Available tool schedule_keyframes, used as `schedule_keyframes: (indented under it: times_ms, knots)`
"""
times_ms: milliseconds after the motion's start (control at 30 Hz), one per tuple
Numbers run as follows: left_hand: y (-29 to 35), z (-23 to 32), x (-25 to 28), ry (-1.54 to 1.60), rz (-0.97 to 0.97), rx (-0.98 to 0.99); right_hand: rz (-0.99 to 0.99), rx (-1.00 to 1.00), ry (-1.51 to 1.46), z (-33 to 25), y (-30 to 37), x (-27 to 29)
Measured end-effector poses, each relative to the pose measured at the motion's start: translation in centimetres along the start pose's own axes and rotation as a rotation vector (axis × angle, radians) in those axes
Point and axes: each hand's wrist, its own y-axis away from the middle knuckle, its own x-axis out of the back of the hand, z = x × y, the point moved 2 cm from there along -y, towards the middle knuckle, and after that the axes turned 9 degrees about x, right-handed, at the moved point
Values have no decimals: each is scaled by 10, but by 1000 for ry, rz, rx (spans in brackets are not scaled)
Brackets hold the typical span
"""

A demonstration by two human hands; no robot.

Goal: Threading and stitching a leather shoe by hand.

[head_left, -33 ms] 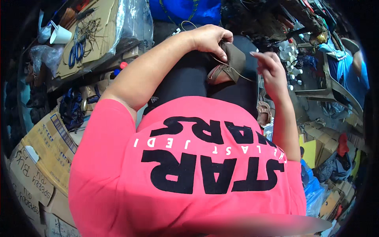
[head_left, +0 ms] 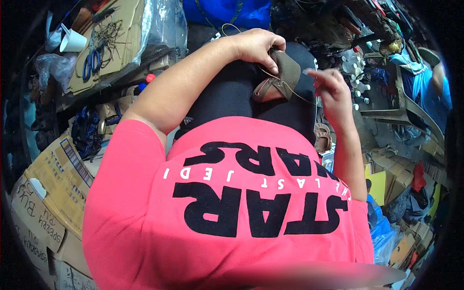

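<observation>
Over my lap, my left hand (head_left: 261, 48) grips the top edge of a brown shoe upper (head_left: 289, 71), thumb on the near side. The upper has a paler tan part and a reddish inner edge. A thin tan lace (head_left: 300, 98) is threaded through it and trails toward the right. To the right of the upper, and apart from it, my right hand (head_left: 333, 92) is raised with its fingers bent together. What its fingertips pinch is too small to make out.
Blue-handled scissors (head_left: 91, 65) and dark cord scraps (head_left: 108, 36) lie on cardboard at the left, near a white cup (head_left: 73, 41). Small white bottles (head_left: 357, 77) stand at the right, beside a chair (head_left: 386, 114). A blue bag (head_left: 229, 12) lies ahead; cardboard boxes (head_left: 55, 179) are at lower left.
My right hand's fingertips have dipped slightly and come a little left, toward the upper. My left hand and the shoe upper stay nearly in place.
</observation>
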Motion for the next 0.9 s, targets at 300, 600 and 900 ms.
schedule_keyframes:
  times_ms: [300,600,900]
  knots:
    - [-1,0,-1,49,-33,-7,17,66,280,-15,11,-19]
    - [2,1,-1,11,-5,10,-135,108,377,-20,-8,-18]
    - [1,1,-1,22,13,-1,-231,-13,-99,9,-20,-22]
